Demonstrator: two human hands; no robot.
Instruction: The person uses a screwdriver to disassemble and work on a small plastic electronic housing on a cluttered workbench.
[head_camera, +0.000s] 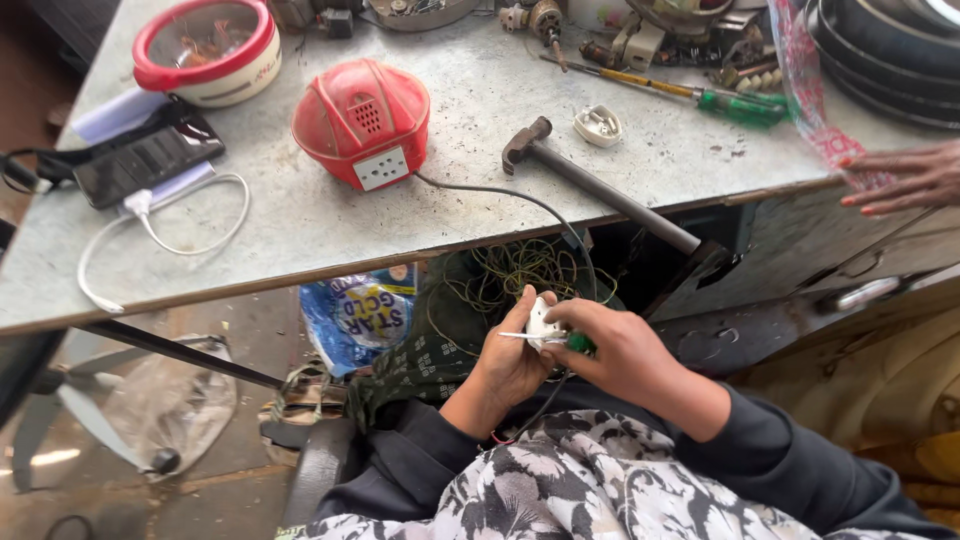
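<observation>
Below the near edge of the grey table (300, 225), the left hand (510, 360) grips a white plug (543, 322) while the right hand (620, 355) grasps a green-handled screwdriver (565, 341) against it. A blue printed bag (360, 315) hangs under the table, left of the hands. At far left a red-rimmed cream container (210, 50) holds small reddish bits, and another person's hand (905, 178) touches a clear red-printed packet (815, 90) at right

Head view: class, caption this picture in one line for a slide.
Left hand holds a white plug; right hand works a green-handled screwdriver on it.
</observation>
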